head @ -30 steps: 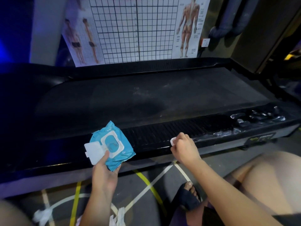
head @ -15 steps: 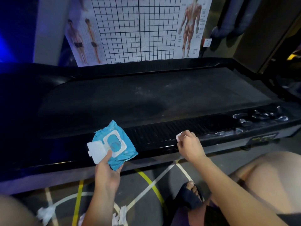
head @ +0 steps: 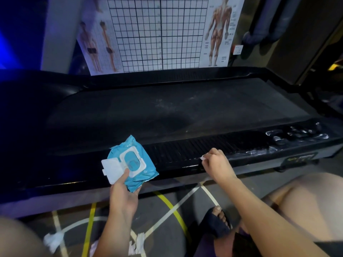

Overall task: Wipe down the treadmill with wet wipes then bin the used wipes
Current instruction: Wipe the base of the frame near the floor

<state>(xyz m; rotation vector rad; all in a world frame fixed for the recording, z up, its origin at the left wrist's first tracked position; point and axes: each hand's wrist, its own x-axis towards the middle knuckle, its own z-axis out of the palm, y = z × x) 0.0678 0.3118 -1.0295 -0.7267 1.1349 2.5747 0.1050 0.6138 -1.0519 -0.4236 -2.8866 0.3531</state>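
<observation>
Treadmill [head: 185, 112] spans the middle of the frame, and its ribbed side rail [head: 232, 145] runs from lower centre to the right. Right hand [head: 216, 164], fingers curled, pinches a small white wipe [head: 202, 157] against this rail, slightly further right than one second earlier. Left hand [head: 123, 191], lower centre, grips the blue wipe pack [head: 133, 164] with its flap [head: 111, 168] open, position unchanged. Used wipes [head: 52, 240] lie on the floor [head: 163, 238], lower left.

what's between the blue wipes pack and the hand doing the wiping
Head view: only a bare stretch of the treadmill's ribbed side rail lies between the wipes pack and the right hand pinching a wipe.
</observation>
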